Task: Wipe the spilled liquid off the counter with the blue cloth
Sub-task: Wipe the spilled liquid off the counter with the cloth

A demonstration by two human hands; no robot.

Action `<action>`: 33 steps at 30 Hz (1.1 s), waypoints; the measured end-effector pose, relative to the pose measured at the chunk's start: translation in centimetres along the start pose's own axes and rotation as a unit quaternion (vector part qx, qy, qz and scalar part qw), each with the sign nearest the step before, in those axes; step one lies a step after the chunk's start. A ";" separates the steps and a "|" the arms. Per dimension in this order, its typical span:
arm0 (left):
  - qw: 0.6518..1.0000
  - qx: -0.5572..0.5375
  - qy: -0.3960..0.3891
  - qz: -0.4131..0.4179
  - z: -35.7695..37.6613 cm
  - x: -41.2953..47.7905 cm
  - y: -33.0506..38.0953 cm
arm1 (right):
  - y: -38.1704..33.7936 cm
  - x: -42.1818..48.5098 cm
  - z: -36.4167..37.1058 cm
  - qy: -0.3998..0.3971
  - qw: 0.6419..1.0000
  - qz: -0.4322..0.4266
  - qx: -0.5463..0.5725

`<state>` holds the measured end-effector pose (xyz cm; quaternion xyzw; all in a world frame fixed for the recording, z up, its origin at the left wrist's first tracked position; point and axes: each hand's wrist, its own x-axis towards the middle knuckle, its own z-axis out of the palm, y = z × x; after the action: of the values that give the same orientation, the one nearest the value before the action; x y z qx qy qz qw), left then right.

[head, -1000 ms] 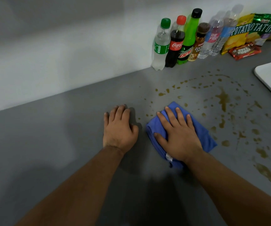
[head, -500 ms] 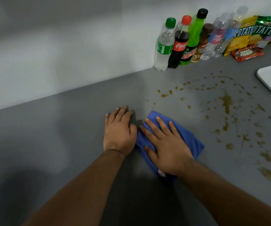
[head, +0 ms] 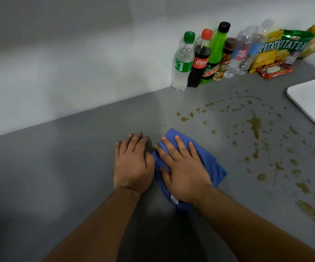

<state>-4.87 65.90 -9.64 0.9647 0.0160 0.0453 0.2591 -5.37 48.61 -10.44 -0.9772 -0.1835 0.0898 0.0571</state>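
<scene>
The blue cloth point(head: 212, 163) lies folded on the grey counter point(head: 58, 167), with its left edge beside my left hand. My right hand point(head: 183, 167) presses flat on the cloth with straight, spread fingers. My left hand point(head: 133, 163) rests flat on the bare counter just left of the cloth, its thumb side against the cloth's edge. Brown spilled liquid point(head: 255, 125) is spattered in drops and streaks to the right of the cloth, from the back near the bottles down to the front right.
Several drink bottles point(head: 200, 59) stand along the white wall at the back. Chip bags point(head: 285, 48) and a red snack pack point(head: 274, 69) lie to their right. A white board point(head: 313, 103) covers the counter's right edge.
My right hand slid the cloth left, from the spill's left edge to right beside my left hand. My left hand stayed put.
</scene>
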 end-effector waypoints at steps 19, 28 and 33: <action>0.991 0.119 -0.038 0.044 -0.3 7.0 -0.6 | 2.5 5.8 -1.6 0.017 1.000 0.023 0.005; 0.994 0.096 -0.033 0.034 0.0 7.8 -1.6 | 6.1 3.8 -1.6 0.009 1.000 0.011 -0.002; 0.994 0.093 -0.033 0.036 0.4 7.9 -1.8 | 6.8 8.2 -2.9 0.021 0.998 0.061 0.000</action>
<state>3.07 67.68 -10.29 0.9855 -0.0228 0.0208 0.1666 5.13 45.12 -9.85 -0.9883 -0.1221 0.0725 0.0553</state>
